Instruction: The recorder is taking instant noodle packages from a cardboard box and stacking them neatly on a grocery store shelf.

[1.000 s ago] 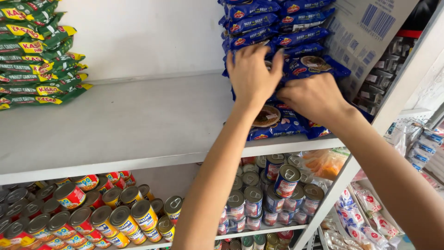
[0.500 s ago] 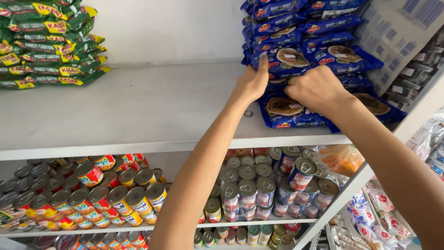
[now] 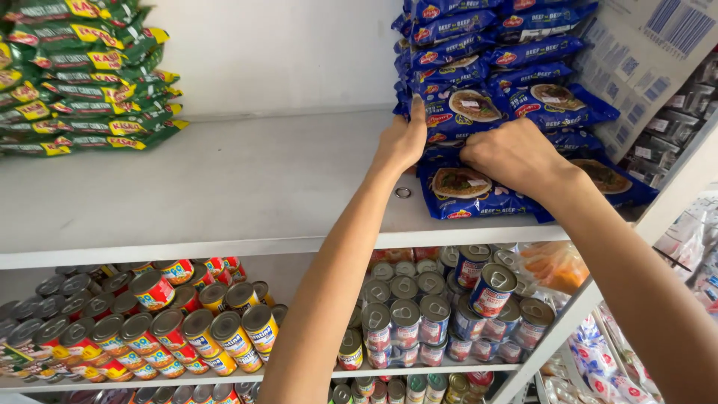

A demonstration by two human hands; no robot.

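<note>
- Head view: the left hand point(image 3: 402, 142) is laid flat, fingers together, against the left side of the stack of blue noodle packets point(image 3: 493, 97); nothing is gripped.
- The right hand point(image 3: 512, 153) is curled, fingers tucked into the stack's front; whether a packet is clasped cannot be told.
- The stack is set at the right end of the white shelf point(image 3: 224, 187), its lowest packets reaching the front edge.
- Bare shelf is left between the blue stack and the green packets point(image 3: 82, 82) at far left; a small ring point(image 3: 402, 192) lies just beside the stack.
- Tins point(image 3: 187, 322) are crowded on the shelf below.
</note>
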